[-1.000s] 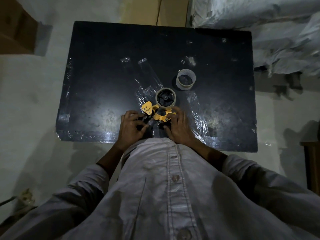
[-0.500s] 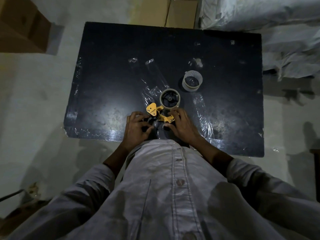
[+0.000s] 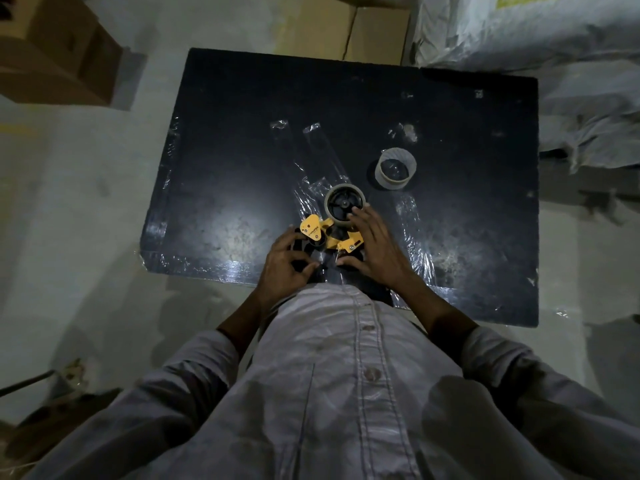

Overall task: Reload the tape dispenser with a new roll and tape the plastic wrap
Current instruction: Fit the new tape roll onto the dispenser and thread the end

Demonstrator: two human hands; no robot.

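A yellow and black tape dispenser [image 3: 327, 235] lies near the front edge of a black board [image 3: 242, 140] covered in clear plastic wrap [image 3: 412, 220]. A tape roll [image 3: 344, 204] sits on the dispenser's wheel. My left hand [image 3: 285, 263] grips the dispenser's black handle end. My right hand [image 3: 375, 247] holds the dispenser's right side, with its fingertips stretched up onto the roll. A pale, empty-looking tape core [image 3: 394, 169] stands upright on the board, behind and to the right of the dispenser.
The board rests on a pale floor. Cardboard boxes [image 3: 62, 50] stand at the far left and behind the board [image 3: 346, 29]. Plastic-wrapped bundles [image 3: 554, 64] are piled along the right. Strips of clear tape [image 3: 315, 147] lie on the board's middle.
My right hand's fingers have reached forward onto the tape roll; before they were curled lower on the dispenser. The view has shifted slightly; my left hand keeps its hold.
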